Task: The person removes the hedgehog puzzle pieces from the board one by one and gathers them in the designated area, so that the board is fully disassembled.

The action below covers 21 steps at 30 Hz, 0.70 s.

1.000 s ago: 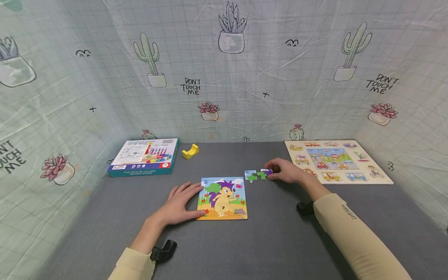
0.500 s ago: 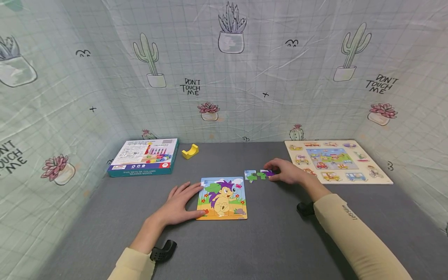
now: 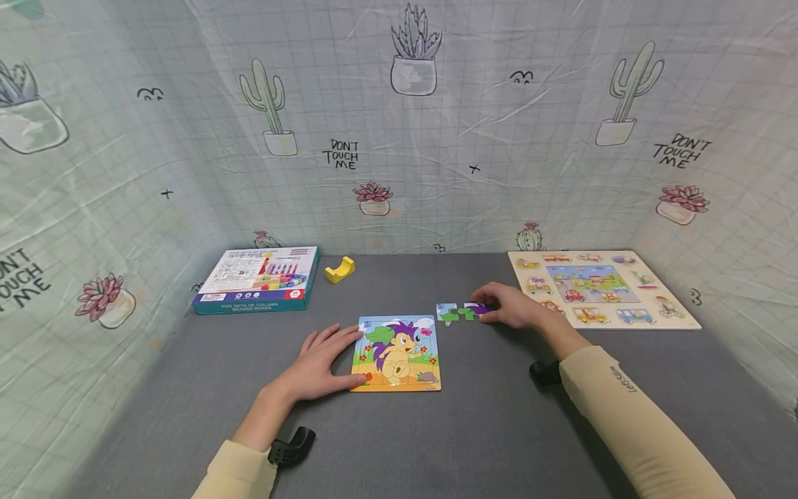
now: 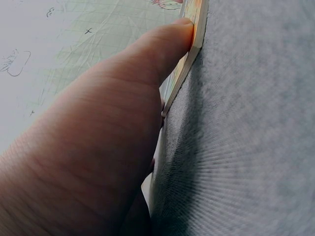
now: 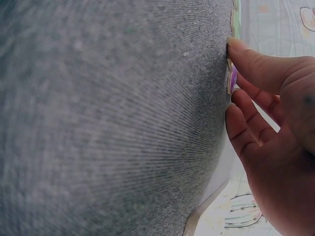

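Observation:
A square hedgehog jigsaw puzzle lies flat on the grey table in the head view. My left hand rests on its left edge, fingers spread and thumb on the lower left corner. In the left wrist view the thumb presses the board's edge. Beyond the puzzle's upper right corner, a few loose blue, green and purple puzzle pieces lie in a short row. My right hand pinches the purple puzzle piece at the row's right end; fingers partly hide it. In the right wrist view, the thumb touches the pieces' edge.
A teal and white boxed toy lies at the back left, with a yellow curved block beside it. At the back right, near my right hand, lies a wooden vehicle puzzle board. A printed cloth hangs behind the table.
The purple piece under my right fingers has shifted slightly and sits a little differently against the green one. My left hand and the hedgehog puzzle have stayed put.

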Tool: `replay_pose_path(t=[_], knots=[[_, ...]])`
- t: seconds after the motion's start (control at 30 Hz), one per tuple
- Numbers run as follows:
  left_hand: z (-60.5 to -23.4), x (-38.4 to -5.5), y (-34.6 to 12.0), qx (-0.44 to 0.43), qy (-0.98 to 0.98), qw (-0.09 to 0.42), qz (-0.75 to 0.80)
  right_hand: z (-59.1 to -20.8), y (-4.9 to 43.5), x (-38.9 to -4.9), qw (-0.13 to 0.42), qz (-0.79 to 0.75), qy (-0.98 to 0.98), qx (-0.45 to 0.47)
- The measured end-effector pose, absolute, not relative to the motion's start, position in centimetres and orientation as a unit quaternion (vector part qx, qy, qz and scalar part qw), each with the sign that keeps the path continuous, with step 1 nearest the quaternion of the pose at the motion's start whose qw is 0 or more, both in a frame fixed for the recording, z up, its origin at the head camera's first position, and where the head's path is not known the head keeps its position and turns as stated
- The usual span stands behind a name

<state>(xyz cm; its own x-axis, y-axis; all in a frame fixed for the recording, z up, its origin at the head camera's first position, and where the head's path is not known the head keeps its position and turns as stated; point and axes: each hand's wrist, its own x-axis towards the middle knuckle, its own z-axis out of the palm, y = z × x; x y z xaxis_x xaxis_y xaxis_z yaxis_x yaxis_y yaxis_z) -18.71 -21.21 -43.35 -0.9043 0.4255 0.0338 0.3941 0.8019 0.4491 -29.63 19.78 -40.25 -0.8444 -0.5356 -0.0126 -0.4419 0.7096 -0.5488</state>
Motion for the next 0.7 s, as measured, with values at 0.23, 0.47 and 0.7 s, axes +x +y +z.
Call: replay_pose_path(t=[0.23,0.47,0.7], knots=[[-43.35,-18.71,-21.21,0.212,0.95,0.039,0.228,-40.36,19.92,-29.76,0.084,-0.274,0.919,-0.27],[-43.28,-18.65,-21.2,0.215,0.949,0.037,0.229,-40.57,19.95,-29.96,0.083,-0.276,0.918,-0.273],[-43.18,-18.56,-21.11,0.211,0.949,0.037,0.229,-40.58,19.9,-29.97,0.084,-0.279,0.918,-0.268]])
